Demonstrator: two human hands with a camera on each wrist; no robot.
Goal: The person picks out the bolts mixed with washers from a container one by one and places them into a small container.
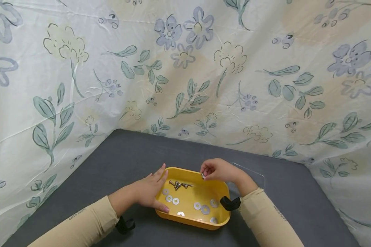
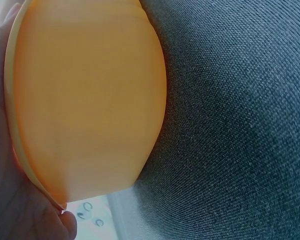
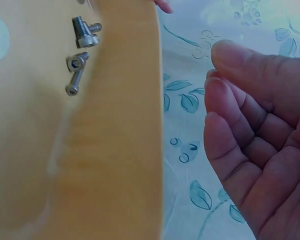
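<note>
A yellow tray stands on the dark table, holding several socket-head bolts in a small pile and several flat washers scattered over its floor. My left hand lies spread over the tray's left end, fingers straight and touching the rim; the left wrist view shows the hand along that rim. Above the far right part of the tray, my right hand pinches a small silver bolt between thumb and fingertips. In the right wrist view the thumb meets the curled fingers, and the bolt is hidden there.
A clear plastic piece lies on the grey table behind and right of the tray, partly covered by my right arm. Floral cloth hangs along the table's back and sides.
</note>
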